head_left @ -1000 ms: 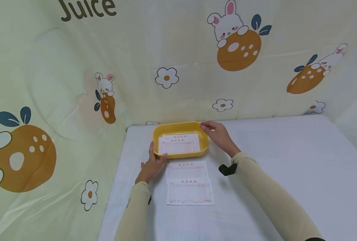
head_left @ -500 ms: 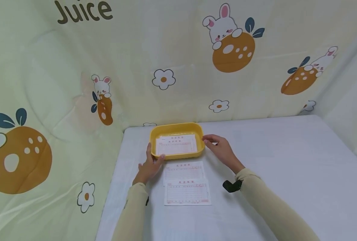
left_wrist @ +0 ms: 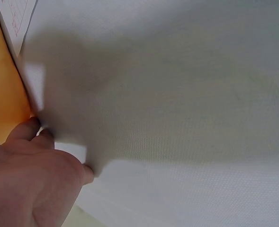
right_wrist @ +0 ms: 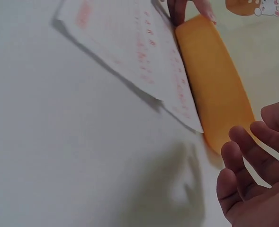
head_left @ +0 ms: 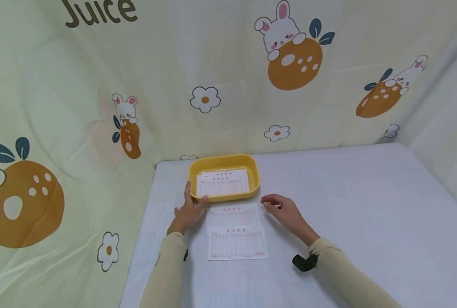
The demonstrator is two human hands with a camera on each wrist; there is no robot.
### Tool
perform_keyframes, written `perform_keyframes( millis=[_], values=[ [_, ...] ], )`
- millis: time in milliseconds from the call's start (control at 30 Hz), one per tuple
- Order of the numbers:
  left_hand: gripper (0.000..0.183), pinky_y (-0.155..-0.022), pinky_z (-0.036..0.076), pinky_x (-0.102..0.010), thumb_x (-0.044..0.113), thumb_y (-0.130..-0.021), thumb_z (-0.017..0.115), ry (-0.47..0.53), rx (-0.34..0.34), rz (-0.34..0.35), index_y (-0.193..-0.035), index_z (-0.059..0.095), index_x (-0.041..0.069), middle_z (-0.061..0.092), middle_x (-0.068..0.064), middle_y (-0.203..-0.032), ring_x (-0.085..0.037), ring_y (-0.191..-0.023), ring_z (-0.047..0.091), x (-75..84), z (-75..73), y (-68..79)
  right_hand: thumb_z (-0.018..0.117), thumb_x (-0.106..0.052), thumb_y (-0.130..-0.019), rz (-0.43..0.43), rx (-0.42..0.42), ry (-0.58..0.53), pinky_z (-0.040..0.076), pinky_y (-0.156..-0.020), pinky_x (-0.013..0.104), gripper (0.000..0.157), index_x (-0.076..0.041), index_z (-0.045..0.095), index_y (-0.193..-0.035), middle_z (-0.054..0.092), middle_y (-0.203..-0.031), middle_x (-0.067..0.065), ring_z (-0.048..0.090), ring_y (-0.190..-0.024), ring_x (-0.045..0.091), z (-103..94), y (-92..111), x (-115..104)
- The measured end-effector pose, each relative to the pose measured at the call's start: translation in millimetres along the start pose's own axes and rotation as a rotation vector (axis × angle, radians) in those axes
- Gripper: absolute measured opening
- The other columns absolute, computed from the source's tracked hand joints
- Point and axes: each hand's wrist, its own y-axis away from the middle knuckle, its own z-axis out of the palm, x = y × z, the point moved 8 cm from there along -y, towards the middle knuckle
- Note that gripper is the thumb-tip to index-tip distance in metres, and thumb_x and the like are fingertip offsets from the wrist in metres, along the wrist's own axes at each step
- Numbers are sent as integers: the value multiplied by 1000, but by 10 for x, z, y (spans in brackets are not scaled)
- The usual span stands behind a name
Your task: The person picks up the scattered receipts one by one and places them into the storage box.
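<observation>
A yellow plastic tray (head_left: 255, 173) stands near the back edge of the table, with white slips printed in red (head_left: 221, 187) lying inside. My left hand (head_left: 187, 214) holds its near left corner, thumb at the front rim and index finger along the left side. Directly in front of the tray lie two overlapping printed slips (head_left: 238, 246). To their upper right, off the tray, is my right hand (head_left: 286, 214), its fingers loosely bent around nothing. The right wrist view shows those bent fingers (right_wrist: 234, 161) beside the tray's outer wall (right_wrist: 215, 75).
A white cloth (head_left: 340, 222) covers the table, stretching to the right of the slips. Behind and to the left hangs a pale curtain (head_left: 167, 55) printed with rabbits, oranges and flowers. A dark strap piece (head_left: 304, 262) sits at the right wrist.
My right hand has left the tray's far right rim and come nearer, down to beside the upper slip on the table. The left hand keeps its place on the tray's corner.
</observation>
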Motion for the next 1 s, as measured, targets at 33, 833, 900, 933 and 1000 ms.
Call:
perform_keyframes(
  millis=[33, 833, 900, 933, 1000],
  values=[
    [102, -126, -11, -64, 70, -105, 48, -2, 0, -2, -170, -18, 30, 19, -20, -174, -53, -152, 34, 0, -1, 1, 65, -14, -107, 16, -6, -6, 53, -96, 44, 27, -2, 73, -130, 75, -125, 7, 65, -111, 27, 22, 29, 36],
    [104, -126, -11, -63, 75, -102, 48, -24, 7, -39, -170, -19, 32, 15, -20, -176, -56, -152, 30, -24, 16, 17, 72, -16, -104, -34, -90, 5, 48, -81, 31, 18, -12, 78, -120, 66, -99, -3, 57, -92, 17, 269, 416, 331],
    [104, -126, -11, -63, 74, -103, 48, -26, 8, -34, -170, -19, 31, 15, -20, -175, -55, -152, 31, -17, 17, 23, 73, -14, -103, -37, -78, 21, 48, -80, 30, 16, -13, 79, -117, 66, -98, -4, 57, -91, 17, 271, 420, 337],
    [104, -126, -11, -63, 74, -103, 48, -25, 9, -29, -170, -18, 31, 15, -20, -175, -55, -152, 31, -9, 17, 28, 74, -14, -103, -39, -74, 27, 48, -80, 31, 15, -14, 80, -116, 67, -97, -5, 57, -91, 17, 272, 421, 344],
    [103, -126, -12, -64, 72, -104, 49, -23, 7, -22, -170, -18, 29, 16, -20, -175, -55, -151, 32, 10, 22, 40, 74, -13, -102, -39, -70, 38, 48, -81, 31, 13, -15, 81, -114, 66, -96, -5, 57, -90, 17, 279, 427, 362]
  ],
)
